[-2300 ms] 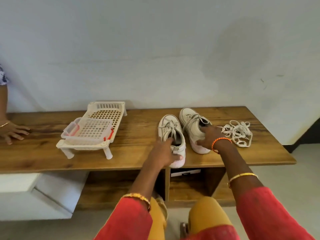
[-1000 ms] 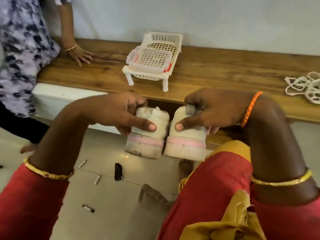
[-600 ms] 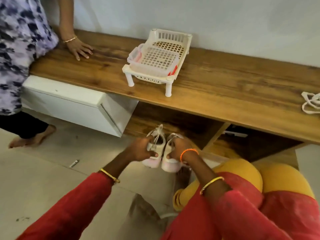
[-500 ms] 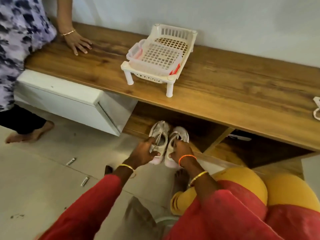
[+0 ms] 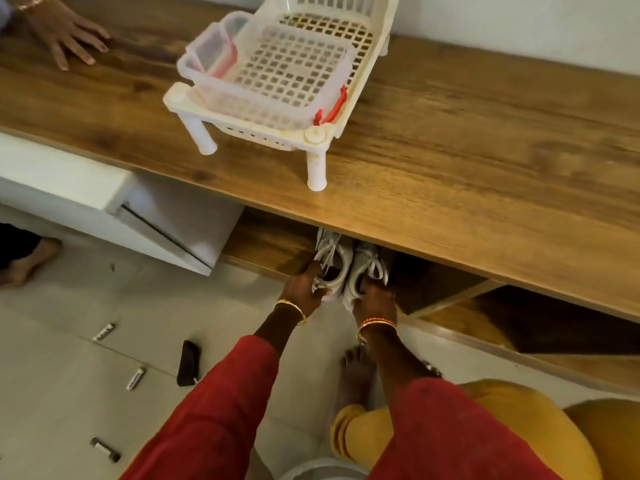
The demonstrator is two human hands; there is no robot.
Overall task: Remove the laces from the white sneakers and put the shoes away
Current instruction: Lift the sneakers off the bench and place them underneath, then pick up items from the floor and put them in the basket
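Two white sneakers stand side by side on the low wooden shelf (image 5: 270, 247) under the wooden bench top (image 5: 450, 161), their toes hidden beneath the top's front edge. My left hand (image 5: 304, 285) grips the heel of the left sneaker (image 5: 330, 259). My right hand (image 5: 375, 299) grips the heel of the right sneaker (image 5: 365, 268). Laces still show on both shoes. The loose pile of laces from earlier is out of view.
A white plastic rack (image 5: 277, 77) on legs stands on the bench top. Another person's hand (image 5: 67, 34) rests on the top at far left, their foot (image 5: 24, 261) on the floor. A white drawer unit (image 5: 114, 209) sits left of the shelf. Small objects lie on the tiled floor.
I lifted both sneakers off the bench top, brought them down and pushed them into the shelf under it. They now sit farther in than half a second ago.
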